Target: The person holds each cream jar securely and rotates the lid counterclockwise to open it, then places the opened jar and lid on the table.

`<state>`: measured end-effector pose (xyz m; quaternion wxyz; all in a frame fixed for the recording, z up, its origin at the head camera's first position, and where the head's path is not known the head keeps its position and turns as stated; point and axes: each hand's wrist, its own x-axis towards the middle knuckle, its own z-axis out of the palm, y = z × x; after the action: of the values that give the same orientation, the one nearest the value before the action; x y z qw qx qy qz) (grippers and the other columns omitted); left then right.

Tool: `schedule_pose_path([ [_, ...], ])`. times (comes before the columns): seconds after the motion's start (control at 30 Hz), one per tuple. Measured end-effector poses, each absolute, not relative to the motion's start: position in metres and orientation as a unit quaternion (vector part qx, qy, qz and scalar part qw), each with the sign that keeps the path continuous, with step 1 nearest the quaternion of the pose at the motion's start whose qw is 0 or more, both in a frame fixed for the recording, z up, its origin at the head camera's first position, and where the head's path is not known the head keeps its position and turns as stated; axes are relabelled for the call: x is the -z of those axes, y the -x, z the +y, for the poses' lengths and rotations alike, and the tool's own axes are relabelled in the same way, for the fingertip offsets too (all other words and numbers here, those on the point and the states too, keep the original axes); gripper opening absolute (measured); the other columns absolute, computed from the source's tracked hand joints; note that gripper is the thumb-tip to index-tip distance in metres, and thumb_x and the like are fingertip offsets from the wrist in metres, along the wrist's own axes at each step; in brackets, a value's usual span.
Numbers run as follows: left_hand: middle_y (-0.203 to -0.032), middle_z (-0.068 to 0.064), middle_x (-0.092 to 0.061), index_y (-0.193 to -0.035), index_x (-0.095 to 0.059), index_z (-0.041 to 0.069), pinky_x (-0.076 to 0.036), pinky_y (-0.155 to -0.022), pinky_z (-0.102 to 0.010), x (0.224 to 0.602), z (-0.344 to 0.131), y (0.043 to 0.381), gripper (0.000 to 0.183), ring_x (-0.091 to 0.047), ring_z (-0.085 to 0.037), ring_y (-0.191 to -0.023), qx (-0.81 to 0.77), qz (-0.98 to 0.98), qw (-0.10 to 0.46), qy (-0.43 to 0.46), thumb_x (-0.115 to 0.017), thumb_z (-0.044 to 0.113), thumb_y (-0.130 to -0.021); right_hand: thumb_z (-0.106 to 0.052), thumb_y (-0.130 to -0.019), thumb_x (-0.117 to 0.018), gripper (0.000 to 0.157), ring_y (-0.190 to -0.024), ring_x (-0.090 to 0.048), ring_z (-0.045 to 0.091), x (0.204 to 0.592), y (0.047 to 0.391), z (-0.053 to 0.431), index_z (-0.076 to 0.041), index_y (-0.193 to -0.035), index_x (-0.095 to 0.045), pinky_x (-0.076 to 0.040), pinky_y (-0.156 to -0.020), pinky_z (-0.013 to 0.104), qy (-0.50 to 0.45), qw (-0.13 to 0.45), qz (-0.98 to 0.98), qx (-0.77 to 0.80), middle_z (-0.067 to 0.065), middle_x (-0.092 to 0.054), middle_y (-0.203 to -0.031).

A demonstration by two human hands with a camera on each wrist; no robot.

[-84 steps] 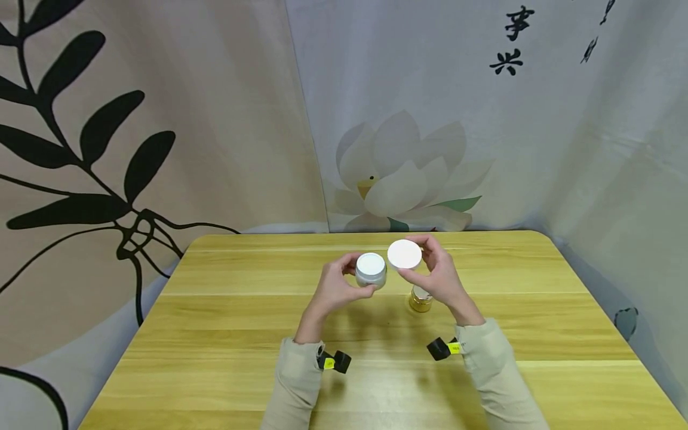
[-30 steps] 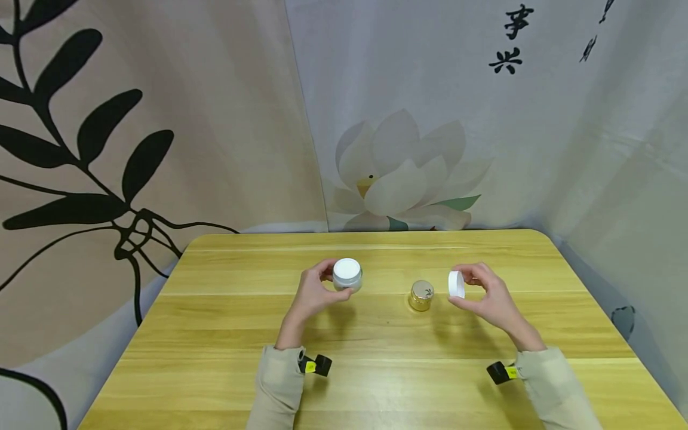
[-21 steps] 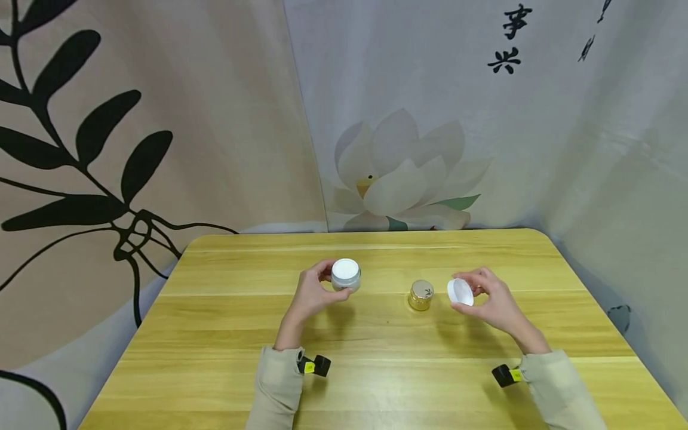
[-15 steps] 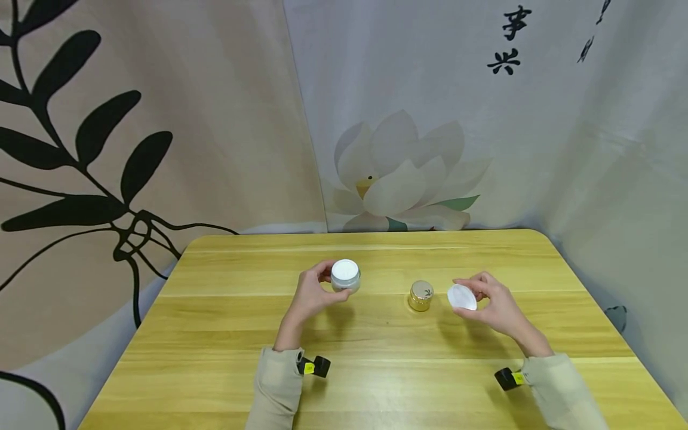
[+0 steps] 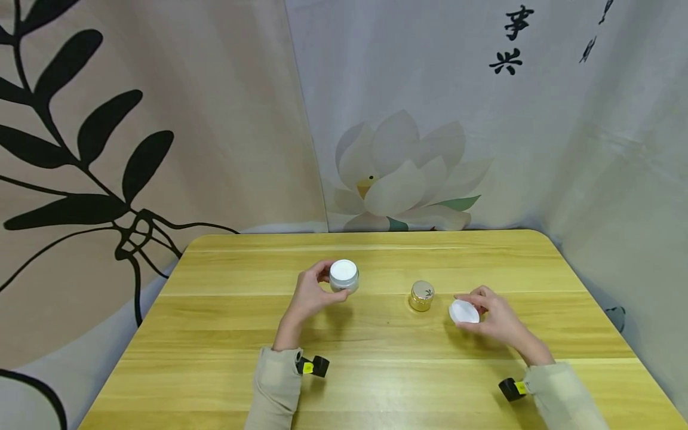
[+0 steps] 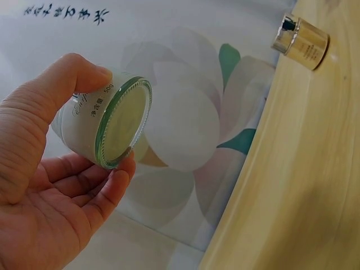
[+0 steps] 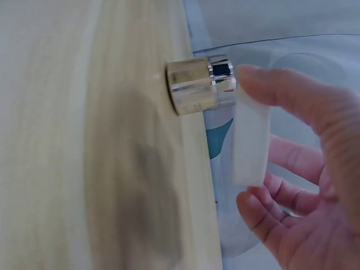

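Observation:
My left hand (image 5: 313,294) holds a small glass cream jar (image 5: 344,276) by its sides, above the table. The jar's top shows white in the head view; its clear greenish base and printed label face the left wrist camera. A round white lid (image 5: 464,312) is pinched at its rim between the thumb and fingers of my right hand (image 5: 497,318), its hollow side tilted upward. In the right wrist view the lid (image 7: 251,138) appears edge-on. Between the two hands a small gold jar (image 5: 421,296) with a shiny cap stands upright on the table, left of the lid.
The wooden table (image 5: 242,334) reaches back to a hanging cloth (image 5: 226,119) printed with leaves and a lotus. A small black camera (image 5: 321,366) sits at the left wrist, and another black camera (image 5: 512,389) at the right.
The hands have drawn apart, taking the lid right of the gold jar and the cream jar left. The lid has turned hollow side up and sunk lower over the last second.

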<state>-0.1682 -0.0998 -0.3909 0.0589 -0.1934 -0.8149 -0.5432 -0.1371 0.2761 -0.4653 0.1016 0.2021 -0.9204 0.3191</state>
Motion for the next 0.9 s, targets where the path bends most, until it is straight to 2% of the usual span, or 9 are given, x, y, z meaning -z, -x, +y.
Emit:
schedule_pose_path([
  [0.27, -0.099, -0.021, -0.062, -0.109, -0.057, -0.013, -0.048, -0.076, -0.032, 0.392, -0.100, 0.169, 0.050, -0.056, -0.030, -0.089, 0.538, -0.819, 0.061, 0.192, -0.078, -0.004, -0.065, -0.022, -0.063, -0.086, 0.054, -0.072, -0.046, 0.012, 0.475, 0.136, 0.279, 0.001, -0.109, -0.068, -0.042, -0.059, 0.023, -0.196, 0.071, -0.933, -0.295, 0.002, -0.053, -0.088],
  [0.5, -0.101, -0.016, -0.063, -0.112, -0.058, -0.008, -0.048, -0.078, -0.038, 0.425, -0.104, 0.188, 0.055, -0.056, -0.025, -0.089, 0.542, -0.818, 0.065, 0.184, -0.082, -0.001, -0.063, -0.024, -0.062, -0.087, 0.057, -0.074, -0.046, 0.013, 0.482, 0.135, 0.280, 0.000, -0.110, -0.068, -0.040, -0.061, 0.022, -0.191, 0.047, -0.933, -0.300, 0.001, -0.052, -0.089],
  [0.63, -0.100, -0.013, -0.063, -0.112, -0.060, -0.005, -0.049, -0.079, -0.042, 0.430, -0.106, 0.190, 0.055, -0.056, -0.022, -0.088, 0.546, -0.815, 0.066, 0.185, -0.082, 0.002, -0.062, -0.025, -0.063, -0.087, 0.058, -0.074, -0.046, 0.013, 0.485, 0.134, 0.280, 0.001, -0.110, -0.067, -0.040, -0.060, 0.022, -0.199, 0.044, -0.930, -0.305, 0.002, -0.051, -0.089],
  [0.9, -0.101, -0.013, -0.062, -0.112, -0.058, -0.006, -0.047, -0.082, -0.052, 0.430, -0.107, 0.190, 0.055, -0.055, -0.024, -0.091, 0.553, -0.811, 0.062, 0.182, -0.080, 0.002, -0.062, -0.027, -0.063, -0.086, 0.059, -0.073, -0.044, 0.012, 0.490, 0.134, 0.280, 0.001, -0.111, -0.067, -0.038, -0.060, 0.021, -0.209, 0.033, -0.930, -0.301, 0.002, -0.052, -0.090],
])
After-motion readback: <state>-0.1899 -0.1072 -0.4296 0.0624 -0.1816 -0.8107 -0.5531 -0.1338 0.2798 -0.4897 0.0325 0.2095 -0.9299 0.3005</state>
